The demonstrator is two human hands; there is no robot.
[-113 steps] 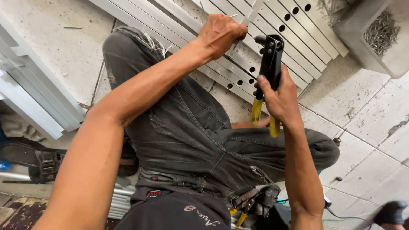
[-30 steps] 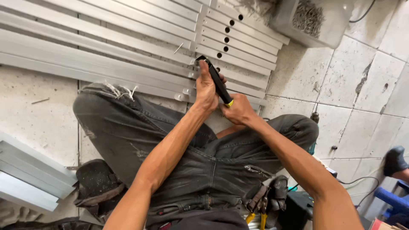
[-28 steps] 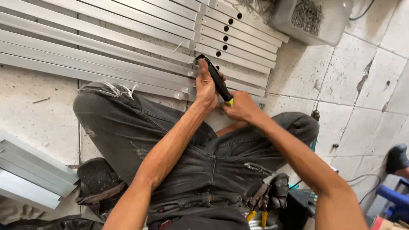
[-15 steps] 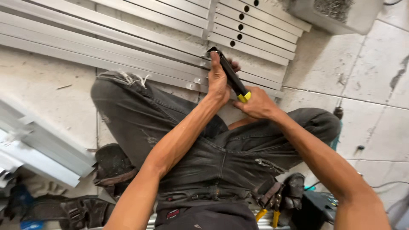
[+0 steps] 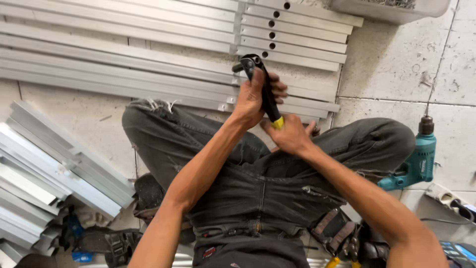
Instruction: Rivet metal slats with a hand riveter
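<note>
Now squeezing a black hand riveter (image 5: 263,87) with both hands, its head pressed down onto the aluminium frame (image 5: 277,47) lying on the tiled floor (image 5: 396,64). Left hand (image 5: 253,99) wrapping tight around the upper part of the riveter, fingers curled closed over the black handle. Right hand (image 5: 290,134) closing on the lower end of the riveter, fingers folded around the handle just below its yellow tip; whether both handles are caught inside that hand, cannot tell. Sitting cross-legged in dark grey trousers (image 5: 258,183), knees spread to either side of the riveter. Lying beyond the riveter, long pale metal rails with a row of round holes. Resting well to the right of the riveter, a teal power drill (image 5: 416,159) leaning against the right knee. Stacked well to the left of the riveter, a pile of short metal channel pieces (image 5: 44,168). Sitting far beyond the riveter at the top right, a pale tub (image 5: 391,7).
</note>
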